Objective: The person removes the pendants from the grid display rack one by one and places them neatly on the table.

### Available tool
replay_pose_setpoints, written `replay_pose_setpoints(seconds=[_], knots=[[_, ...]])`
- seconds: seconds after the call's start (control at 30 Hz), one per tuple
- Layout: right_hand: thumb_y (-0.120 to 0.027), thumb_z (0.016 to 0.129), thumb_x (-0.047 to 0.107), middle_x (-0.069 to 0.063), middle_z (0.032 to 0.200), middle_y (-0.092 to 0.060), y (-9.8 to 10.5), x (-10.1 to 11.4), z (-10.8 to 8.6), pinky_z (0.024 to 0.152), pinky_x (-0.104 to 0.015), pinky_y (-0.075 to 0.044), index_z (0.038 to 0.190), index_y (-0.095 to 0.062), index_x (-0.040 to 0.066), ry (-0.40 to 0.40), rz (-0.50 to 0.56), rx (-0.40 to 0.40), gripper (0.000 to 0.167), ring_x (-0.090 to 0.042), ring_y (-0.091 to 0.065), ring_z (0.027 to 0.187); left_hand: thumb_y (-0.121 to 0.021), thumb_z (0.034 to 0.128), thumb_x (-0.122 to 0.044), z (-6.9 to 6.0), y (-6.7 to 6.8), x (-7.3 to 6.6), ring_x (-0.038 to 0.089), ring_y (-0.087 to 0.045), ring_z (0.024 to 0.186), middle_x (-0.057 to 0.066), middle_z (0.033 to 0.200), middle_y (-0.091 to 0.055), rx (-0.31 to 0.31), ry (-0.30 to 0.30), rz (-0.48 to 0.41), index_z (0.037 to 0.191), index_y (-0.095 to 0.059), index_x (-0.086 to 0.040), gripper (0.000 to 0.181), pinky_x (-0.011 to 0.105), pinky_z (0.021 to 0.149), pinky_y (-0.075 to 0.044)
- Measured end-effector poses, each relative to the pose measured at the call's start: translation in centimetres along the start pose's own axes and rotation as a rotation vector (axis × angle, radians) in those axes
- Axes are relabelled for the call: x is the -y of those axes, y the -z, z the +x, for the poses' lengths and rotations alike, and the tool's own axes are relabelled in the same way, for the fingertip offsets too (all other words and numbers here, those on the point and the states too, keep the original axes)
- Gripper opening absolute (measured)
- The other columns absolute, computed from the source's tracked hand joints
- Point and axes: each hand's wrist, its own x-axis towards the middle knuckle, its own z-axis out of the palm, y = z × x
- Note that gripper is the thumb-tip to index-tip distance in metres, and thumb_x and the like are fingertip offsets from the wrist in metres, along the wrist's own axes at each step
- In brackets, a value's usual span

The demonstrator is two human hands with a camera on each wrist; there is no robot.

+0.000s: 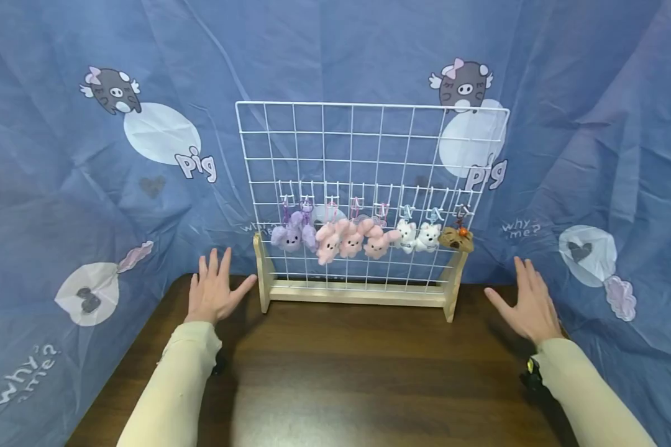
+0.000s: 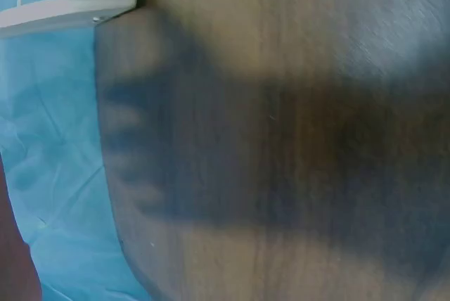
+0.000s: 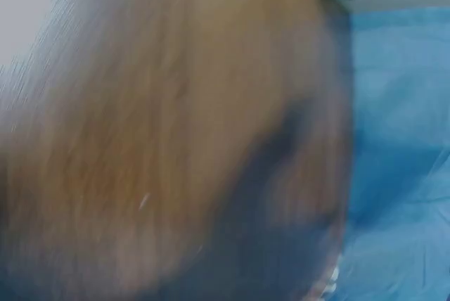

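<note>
My left hand [image 1: 212, 295] is spread with straight fingers to the left of a white wire grid rack [image 1: 366, 133], holding nothing. On the rack's other side, my right hand [image 1: 528, 307] also has its fingers extended and holds nothing. Plush keychains hang in a row from the rack's hooks: purple ones [image 1: 288, 237] at the left, pink ones [image 1: 352, 242] in the middle, white ones [image 1: 428, 237] further right, and a brown one [image 1: 453, 239] at the right end. Both hands are apart from the rack and the plush toys. In the wrist views, hand shadows fall across the table.
Wooden feet and a crossbar [image 1: 358, 295] support the rack near the back edge of a dark brown table [image 1: 369, 372]. Blue cloth [image 1: 358, 49] printed with pigs and words hangs behind and at both sides. A dark band with a yellow spot [image 1: 531, 366] is at the right wrist.
</note>
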Motion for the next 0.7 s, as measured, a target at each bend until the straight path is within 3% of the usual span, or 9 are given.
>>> replay_pose_setpoints(seconds=[0.27, 0.47, 0.7], knots=[[-0.056, 0.106, 0.050, -0.033, 0.170, -0.016, 1.4, 2.7, 1.3, 0.117, -0.076, -0.018, 0.169, -0.011, 0.006, 0.005, 0.183, -0.031, 0.089, -0.057, -0.018, 0.153, -0.028, 0.1020, -0.077, 1.0, 1.0, -1.3, 0.054, -0.040, 0.144, 0.029, 0.162, -0.038, -0.042, 0.045, -0.153, 0.168, -0.019, -0.013, 0.093, 0.071, 0.107, -0.039], [-0.052, 0.108, 0.048, -0.029, 0.169, -0.024, 2.9, 5.2, 2.6, 0.114, -0.075, -0.025, 0.168, -0.017, 0.008, -0.012, 0.259, -0.065, 0.080, -0.057, -0.027, 0.149, -0.022, 0.1067, -0.070, 2.4, 2.2, -3.4, 0.050, -0.051, 0.137, 0.024, 0.155, -0.052, -0.126, 0.108, -0.348, 0.165, -0.028, -0.015, 0.080, 0.069, 0.105, -0.042], [-0.055, 0.109, 0.040, -0.026, 0.163, -0.040, 3.5, 8.1, 3.7, 0.114, -0.068, -0.034, 0.165, -0.030, 0.008, 0.023, 0.351, -0.147, 0.069, -0.051, -0.038, 0.147, -0.030, 0.1138, -0.049, 4.1, 3.0, -5.7, 0.045, -0.057, 0.133, 0.025, 0.149, -0.056, -0.180, 0.035, -0.546, 0.162, -0.037, -0.013, 0.061, 0.059, 0.112, -0.042]])
